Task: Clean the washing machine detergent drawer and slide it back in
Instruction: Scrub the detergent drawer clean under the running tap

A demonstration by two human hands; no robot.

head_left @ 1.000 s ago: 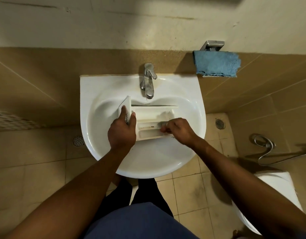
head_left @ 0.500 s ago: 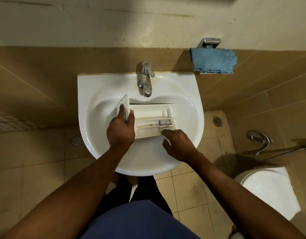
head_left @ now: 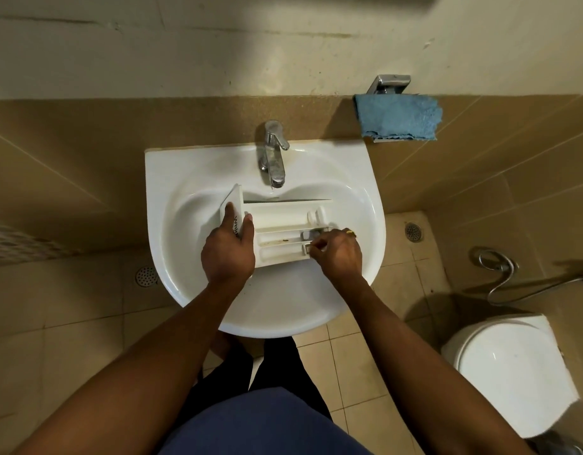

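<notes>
While the white plastic detergent drawer (head_left: 283,224) sits crosswise inside the bowl of the white ceramic basin (head_left: 185,178), both hands are on it. Its flat front panel is tilted up towards the basin's left side, and its open compartments face upward, running towards the basin's right side. Dark specks show in the middle channel.

Left hand (head_left: 227,254): over the basin's left half, fingers (head_left: 230,210) curled over the outer face of the front panel and thumb on the inner side, a firm grip on the drawer.

Right hand (head_left: 339,254): over the basin's right half, fingers bunched and curled at the drawer's far end beside a small grey insert (head_left: 306,236). Fingertips touch the drawer there; whether they pinch anything, I cannot tell. A gold ring (head_left: 350,232) is on one finger.

Chrome lever tap (head_left: 273,156): on the basin's back rim, spout just behind the drawer.

Blue folded cloth (head_left: 398,116): draped on the wall behind the basin's right rear corner.

White toilet (head_left: 506,372): on the floor well to the basin's right.
</notes>
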